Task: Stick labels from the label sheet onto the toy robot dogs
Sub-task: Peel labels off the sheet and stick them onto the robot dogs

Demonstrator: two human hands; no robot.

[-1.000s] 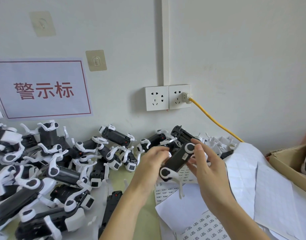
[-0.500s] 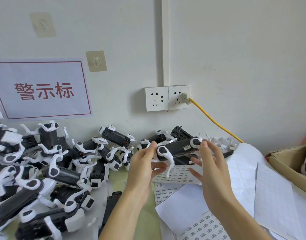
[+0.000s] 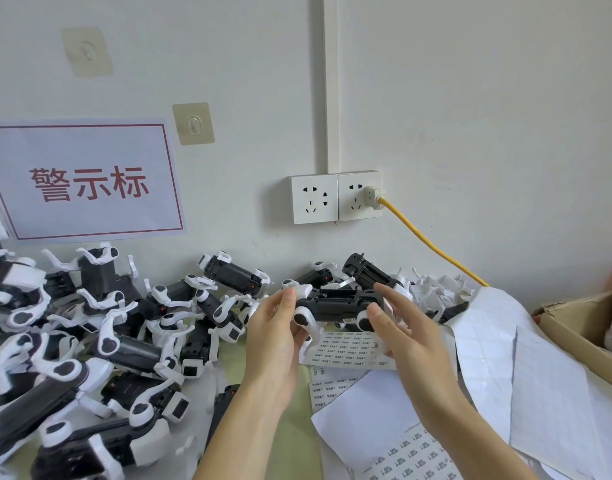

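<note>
item: toy robot dog, held just above label sheet, long axis left-right. left hand pinches its left end; right hand grips its right end, nearer the sheet.

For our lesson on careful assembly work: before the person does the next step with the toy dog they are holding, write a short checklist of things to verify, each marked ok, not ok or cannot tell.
1. Held toy robot dog gripped at both ends by left hand and right hand: ok.
2. Dog held above the label sheet, clear of the pile of dogs: ok.
3. A small label shows on the dog's lower side: ok; pressed flat: cannot tell.
4. Labels left on the sheet within reach: ok.
5. Cardboard box at the right has room: cannot tell.
6. Yellow cable away from the hands: ok.
</note>
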